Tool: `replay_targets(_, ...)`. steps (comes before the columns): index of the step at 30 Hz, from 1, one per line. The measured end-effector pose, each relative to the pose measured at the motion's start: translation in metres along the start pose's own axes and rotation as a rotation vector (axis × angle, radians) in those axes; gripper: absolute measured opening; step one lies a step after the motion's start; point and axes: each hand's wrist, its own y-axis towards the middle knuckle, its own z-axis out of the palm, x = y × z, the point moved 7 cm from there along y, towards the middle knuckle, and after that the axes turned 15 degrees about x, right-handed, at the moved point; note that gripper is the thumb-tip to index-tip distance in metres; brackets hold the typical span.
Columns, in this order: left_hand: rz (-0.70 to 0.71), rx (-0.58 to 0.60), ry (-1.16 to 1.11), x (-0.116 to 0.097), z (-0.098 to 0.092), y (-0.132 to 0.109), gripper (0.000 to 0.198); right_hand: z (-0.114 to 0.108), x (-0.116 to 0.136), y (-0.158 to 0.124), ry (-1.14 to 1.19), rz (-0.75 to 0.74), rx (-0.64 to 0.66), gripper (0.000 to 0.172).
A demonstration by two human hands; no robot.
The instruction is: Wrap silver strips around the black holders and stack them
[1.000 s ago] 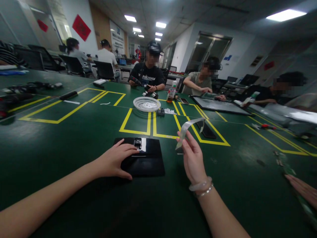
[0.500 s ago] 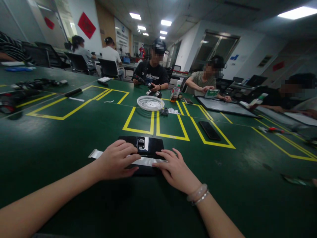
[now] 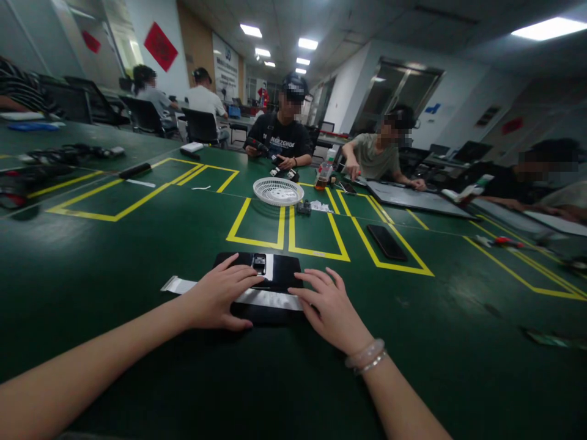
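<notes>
In front of me on the green table lies a flat black panel (image 3: pixel 285 269) with a small square cutout near its far edge and a pale patch beside it. Across it runs a silvery-white strip, like a flat ribbon cable (image 3: pixel 270 299), whose left end sticks out past the panel. My left hand (image 3: pixel 225 294) lies spread over the panel's left part, fingers apart, covering some of the strip. At the right edge my right hand (image 3: pixel 328 305) rests with fingers spread, the fingertips touching the panel and the strip's right end.
Beyond the panel stands a white round basket (image 3: pixel 278 191) beside a small dark part (image 3: pixel 303 207). A black phone (image 3: pixel 386 242) lies to the right, and a bottle (image 3: pixel 323 176) stands farther back. Yellow tape marks the table. Co-workers sit across and at the right.
My left hand's fingers have spread wider over the panel. My right hand has shifted slightly right. Across the table, a co-worker's hand has moved left, away from the green board.
</notes>
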Motion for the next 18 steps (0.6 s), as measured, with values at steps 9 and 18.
replay_targets(9, -0.264, -0.189, -0.022, 0.081, -0.031, -0.032, 0.061, 0.007, -0.007, 0.0, -0.01, 0.023, 0.04, 0.036)
replay_targets(18, -0.613, -0.616, 0.131, 0.22, -0.036, -0.148, 0.072, 0.017, -0.011, 0.0, -0.002, 0.04, 0.149, 0.033)
